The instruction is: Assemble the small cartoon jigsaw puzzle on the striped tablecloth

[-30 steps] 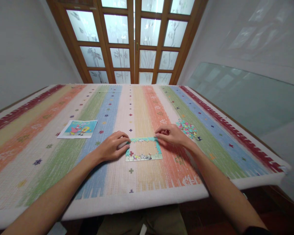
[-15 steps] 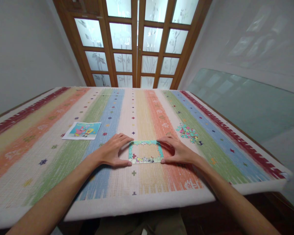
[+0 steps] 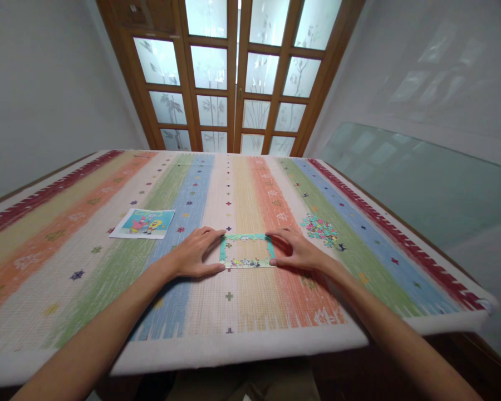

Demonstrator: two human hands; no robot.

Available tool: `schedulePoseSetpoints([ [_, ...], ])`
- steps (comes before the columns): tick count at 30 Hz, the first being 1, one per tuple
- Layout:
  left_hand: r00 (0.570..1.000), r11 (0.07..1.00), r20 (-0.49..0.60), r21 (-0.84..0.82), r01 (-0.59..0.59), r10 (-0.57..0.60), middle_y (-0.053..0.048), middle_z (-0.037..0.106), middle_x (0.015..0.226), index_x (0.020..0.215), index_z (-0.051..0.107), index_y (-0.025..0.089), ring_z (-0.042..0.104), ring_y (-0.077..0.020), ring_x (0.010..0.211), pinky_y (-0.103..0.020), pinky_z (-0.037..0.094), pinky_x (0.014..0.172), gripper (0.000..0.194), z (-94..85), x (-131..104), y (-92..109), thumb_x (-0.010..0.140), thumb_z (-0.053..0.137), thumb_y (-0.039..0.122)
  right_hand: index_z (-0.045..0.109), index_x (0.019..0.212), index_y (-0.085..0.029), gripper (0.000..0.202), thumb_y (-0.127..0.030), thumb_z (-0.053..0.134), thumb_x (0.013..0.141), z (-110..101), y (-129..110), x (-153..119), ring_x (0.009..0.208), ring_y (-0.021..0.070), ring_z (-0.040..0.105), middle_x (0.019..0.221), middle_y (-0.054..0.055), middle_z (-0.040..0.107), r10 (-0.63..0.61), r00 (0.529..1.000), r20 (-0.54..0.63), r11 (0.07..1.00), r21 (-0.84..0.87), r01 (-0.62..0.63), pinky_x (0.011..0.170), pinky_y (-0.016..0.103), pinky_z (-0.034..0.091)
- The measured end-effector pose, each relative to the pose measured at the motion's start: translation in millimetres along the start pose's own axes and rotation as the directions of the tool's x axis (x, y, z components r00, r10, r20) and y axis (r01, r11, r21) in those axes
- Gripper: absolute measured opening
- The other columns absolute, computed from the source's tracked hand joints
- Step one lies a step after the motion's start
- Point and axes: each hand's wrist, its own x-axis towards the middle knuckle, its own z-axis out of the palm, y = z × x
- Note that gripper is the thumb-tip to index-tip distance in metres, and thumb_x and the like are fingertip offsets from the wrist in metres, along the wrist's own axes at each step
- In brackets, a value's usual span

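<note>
A rectangular frame of joined puzzle pieces [image 3: 246, 263] lies on the striped tablecloth, its middle showing bare cloth. Its top and sides are turquoise, its lower edge paler with small coloured figures. My left hand [image 3: 196, 253] grips the left side, fingertips at the upper corner and thumb at the lower corner. On the right side, my right hand [image 3: 296, 250] holds the frame the same way. A heap of loose puzzle pieces [image 3: 319, 229] rests to the right, beyond my right hand. Left of my left hand lies a printed cartoon picture [image 3: 144, 224].
The striped tablecloth [image 3: 250, 312] covers the wide table, with its near edge just in front of me. Behind the table stand wooden doors with glass panes [image 3: 209, 67]. A pale glass panel [image 3: 421, 178] leans along the right wall.
Both hands and the puzzle frame between them have moved slightly away from me across the cloth. The frame now sits straighter. The camera view has shifted a little.
</note>
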Motion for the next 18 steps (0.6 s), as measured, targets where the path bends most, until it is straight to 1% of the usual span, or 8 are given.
schedulePoseSetpoints([
  [3,0.999,0.999,0.004,-0.004,0.033,-0.033,-0.018,0.062,0.134,0.149,0.044,0.019,0.060,-0.0351,0.120,-0.050,0.050,0.103,0.074,-0.2,-0.6,-0.8,0.089,0.068,0.056,0.062,0.141,-0.026,0.069,-0.036,0.086,0.077,-1.9,3.1,5.6,0.128,0.0350,0.059,0.139,0.015,0.064,0.017,1.000,0.008,1.000,-0.007,-0.017,0.113,0.054,0.045],
  [6,0.998,0.998,0.015,-0.015,0.064,-0.064,-0.018,0.062,0.133,0.147,0.045,0.016,0.060,-0.0357,0.120,-0.051,0.050,0.103,0.074,-1.9,-0.7,0.6,0.089,0.068,0.056,0.060,0.143,-0.025,0.072,-0.038,0.086,0.078,-1.9,6.2,5.1,0.130,0.0353,0.058,0.142,0.016,0.062,0.029,1.000,-0.005,0.999,0.025,-0.029,0.115,0.054,0.043],
  [8,0.998,0.998,0.012,-0.025,0.059,-0.058,-0.018,0.063,0.133,0.146,0.047,0.015,0.059,-0.0349,0.119,-0.050,0.050,0.102,0.072,-3.4,-0.4,2.0,0.090,0.068,0.054,0.059,0.144,-0.023,0.074,-0.042,0.086,0.078,-1.1,7.8,1.7,0.131,0.0352,0.058,0.143,0.017,0.061,0.028,0.999,-0.027,0.998,0.059,-0.026,0.115,0.053,0.043],
  [11,1.000,0.999,0.006,-0.038,0.026,-0.026,-0.016,0.064,0.134,0.145,0.049,0.016,0.059,-0.0333,0.119,-0.051,0.050,0.104,0.066,-5.0,0.4,3.3,0.091,0.067,0.051,0.058,0.145,-0.020,0.077,-0.046,0.085,0.078,0.1,8.9,-3.8,0.132,0.0355,0.057,0.140,0.018,0.061,0.009,0.999,-0.040,0.997,0.081,-0.006,0.115,0.053,0.044],
  [14,0.999,0.999,0.030,-0.034,0.016,-0.015,-0.014,0.064,0.139,0.140,0.056,0.019,0.057,-0.0335,0.123,-0.054,0.048,0.107,0.059,-5.2,1.2,3.1,0.091,0.067,0.052,0.057,0.146,-0.020,0.077,-0.046,0.084,0.079,1.7,9.1,-6.2,0.129,0.0352,0.058,0.137,0.017,0.063,-0.010,0.999,-0.039,0.998,0.067,0.012,0.113,0.053,0.046],
  [18,0.998,0.999,0.060,-0.021,0.039,-0.038,-0.012,0.062,0.144,0.135,0.062,0.020,0.055,-0.0338,0.126,-0.055,0.046,0.108,0.054,-4.6,1.6,2.5,0.092,0.066,0.053,0.057,0.147,-0.022,0.077,-0.047,0.083,0.079,4.6,9.8,-6.7,0.126,0.0358,0.060,0.135,0.016,0.064,-0.030,0.998,-0.061,0.998,0.047,0.032,0.110,0.055,0.049],
])
